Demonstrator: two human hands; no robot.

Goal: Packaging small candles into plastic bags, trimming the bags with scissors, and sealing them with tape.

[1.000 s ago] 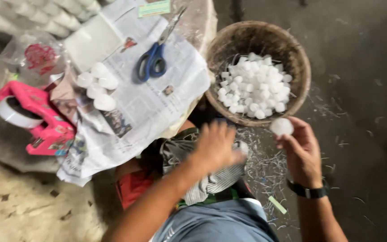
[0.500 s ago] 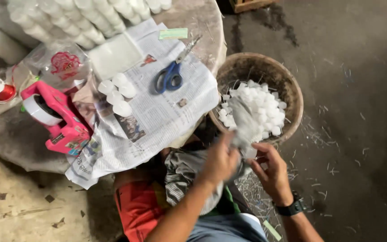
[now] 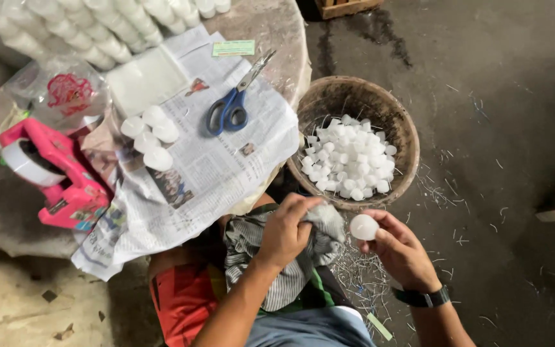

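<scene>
right hand [image 3: 401, 252]: fingertips pinch a small white round candle [image 3: 363, 227] over the lap, just below the basket [image 3: 393, 115] of like white pieces | left hand [image 3: 285, 230]: fingers curled tight, gripping a striped grey cloth [image 3: 277, 276] beside the candle | blue-handled scissors [image 3: 229, 110] lie on newspaper [image 3: 226, 173]

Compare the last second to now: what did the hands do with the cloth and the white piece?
The right hand kept its grip on the small white round piece throughout. Half a second ago both hands met with the striped cloth bunched over the piece; now they have parted and the piece shows bare again. The left hand stays on the cloth. Basket, scissors, newspaper and pink tape dispenser lie as before.
</scene>
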